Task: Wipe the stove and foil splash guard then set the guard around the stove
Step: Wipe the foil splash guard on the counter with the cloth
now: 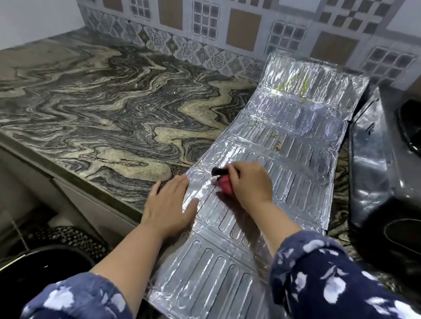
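Note:
A long silver foil splash guard (277, 145) lies flat across the marbled counter, its far end bent up against the tiled wall and its near end hanging over the counter's front edge. My left hand (171, 204) rests flat, fingers apart, on the guard's left edge. My right hand (250, 183) is closed on a red cloth (225, 185) with a dark patch, pressed onto the foil. Yellowish stains show on the guard's far panels. The dark glossy stove (392, 182) sits to the right of the guard.
The grey and beige marbled counter (94, 102) spreads to the left. A patterned tile wall (217, 23) runs behind it. Below the counter edge at lower left stand a black woven basket (73, 236) and a dark round bin (25, 283).

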Demonstrator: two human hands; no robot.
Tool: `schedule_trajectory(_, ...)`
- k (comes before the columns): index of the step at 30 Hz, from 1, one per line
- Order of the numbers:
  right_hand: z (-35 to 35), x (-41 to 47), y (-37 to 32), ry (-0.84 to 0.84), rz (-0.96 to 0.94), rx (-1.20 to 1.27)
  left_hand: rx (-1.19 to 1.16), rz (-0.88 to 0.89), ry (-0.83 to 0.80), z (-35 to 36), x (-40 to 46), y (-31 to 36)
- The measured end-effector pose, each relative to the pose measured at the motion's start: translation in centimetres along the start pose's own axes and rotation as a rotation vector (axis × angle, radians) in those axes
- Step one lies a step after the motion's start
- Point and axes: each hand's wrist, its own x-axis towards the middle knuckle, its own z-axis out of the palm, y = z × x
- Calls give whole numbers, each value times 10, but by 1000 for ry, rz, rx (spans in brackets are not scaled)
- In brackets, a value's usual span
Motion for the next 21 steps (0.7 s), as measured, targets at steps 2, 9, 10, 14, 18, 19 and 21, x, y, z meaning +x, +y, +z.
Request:
schedule_trajectory(2,-6,20,2,28,79,17,-15,-11,58,-6,11,1)
schedule_trajectory(9,6,54,-2,-306,222,88,-19,21,-81,-13,57,0)
schedule_trajectory(10,4,50,2,-305,122,-36,-17,25,-103,-12,60,-1)
schedule_trajectory(14,-1,32,17,-333,-341,-246,-8,44,-95,0,59,-2)
schedule_trajectory(18,31,20,21,-430,-312,-229,2,45,-38,10,55,-3)
schedule_trajectory(19,38,22,20,-393,-259,-225,6,44,-35,11,55,-3)
schedule_trajectory(21,45,32,13,-354,-184,-236,15,47,-36,11,55,-3)
